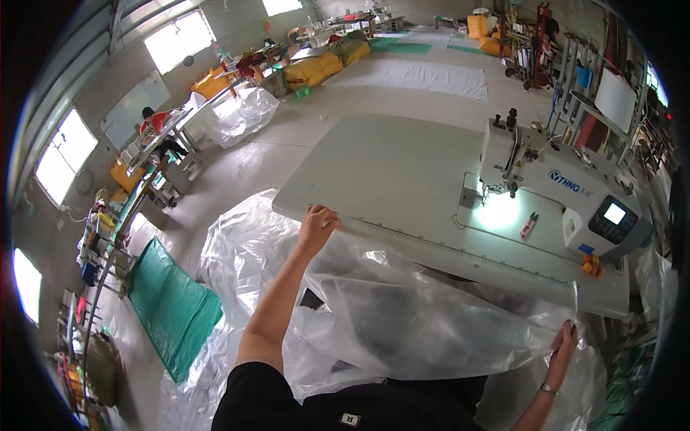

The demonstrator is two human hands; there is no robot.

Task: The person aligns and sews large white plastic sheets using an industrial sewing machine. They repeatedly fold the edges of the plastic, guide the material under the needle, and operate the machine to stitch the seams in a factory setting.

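A large transparent plastic sheet hangs along the front of the sewing table and over my lap. My left hand is closed at the table's front left edge, pinching the top of the sheet beside the start of a printed ruler scale. Lower down on the right, my right hand grips the sheet's other end, drawing its upper edge out between both hands. An industrial sewing machine stands on the table's right side, its lamp lit. Red-handled thread snips lie under its arm.
A small orange object sits at the machine's base. More crumpled plastic and a green sheet cover the floor at left. Another person sits at a bench far left. Yellow bundles and a white floor sheet lie beyond.
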